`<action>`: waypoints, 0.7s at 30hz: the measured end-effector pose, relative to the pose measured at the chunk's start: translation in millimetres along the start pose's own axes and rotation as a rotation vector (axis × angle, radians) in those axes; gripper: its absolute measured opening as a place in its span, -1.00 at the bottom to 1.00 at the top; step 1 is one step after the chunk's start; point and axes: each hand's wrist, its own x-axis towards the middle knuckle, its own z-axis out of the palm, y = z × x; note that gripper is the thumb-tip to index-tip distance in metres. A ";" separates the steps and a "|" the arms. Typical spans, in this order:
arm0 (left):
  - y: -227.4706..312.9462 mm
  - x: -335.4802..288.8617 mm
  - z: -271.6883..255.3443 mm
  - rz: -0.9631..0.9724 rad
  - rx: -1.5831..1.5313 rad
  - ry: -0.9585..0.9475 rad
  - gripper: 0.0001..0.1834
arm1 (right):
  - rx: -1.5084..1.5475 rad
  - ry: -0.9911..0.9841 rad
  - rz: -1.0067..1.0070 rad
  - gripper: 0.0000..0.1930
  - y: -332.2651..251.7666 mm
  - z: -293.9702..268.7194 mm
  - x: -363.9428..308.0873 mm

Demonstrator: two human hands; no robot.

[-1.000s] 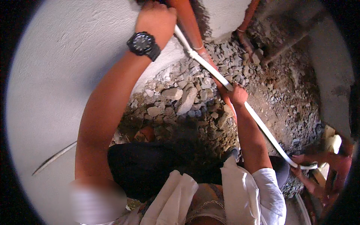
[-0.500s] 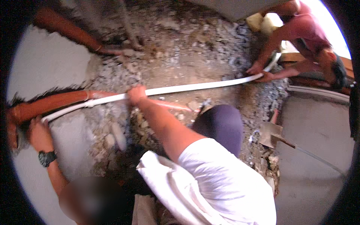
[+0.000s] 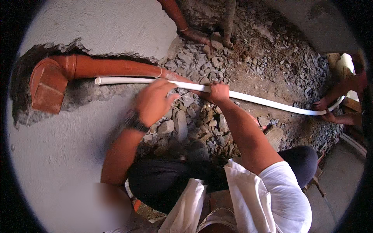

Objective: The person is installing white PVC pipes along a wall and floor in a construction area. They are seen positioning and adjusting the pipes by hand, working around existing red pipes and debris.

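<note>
A long white plastic pipe (image 3: 268,103) runs across the view, slightly bowed. My right hand (image 3: 220,92) is wrapped round it near the middle. My left hand (image 3: 153,101), a dark watch on its wrist, lies at the pipe nearer its left end, thumb spread and fingers partly blurred; it appears to touch the pipe without closing round it. The pipe's open left end sits just below a thick orange drain pipe (image 3: 112,68), which ends in an elbow (image 3: 49,87) within a broken wall opening. At the far right, another person's hands (image 3: 325,110) hold the white pipe.
Broken stones and rubble (image 3: 186,120) cover the ground beneath my arms. A grey plastered wall (image 3: 77,151) with a ragged cut edge stands at left. A thin upright pipe (image 3: 229,23) rises at the back, beside another orange pipe (image 3: 173,15).
My view has swung left. My left hand has come off the white pipe's left end and shifted along it toward my right hand, which still grips the pipe.
</note>
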 end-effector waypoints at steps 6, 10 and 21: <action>-92.3 68.8 216.5 0.038 0.221 -0.072 -0.65 | 0.017 -0.004 0.010 -0.56 14.7 3.4 1.1; -99.1 88.3 243.6 0.030 0.206 -0.330 -0.65 | 0.009 -0.040 0.020 -0.52 14.1 19.9 9.8; -102.2 86.2 261.2 0.155 0.324 -0.237 -0.60 | -0.017 0.030 0.021 -0.57 11.1 11.1 0.2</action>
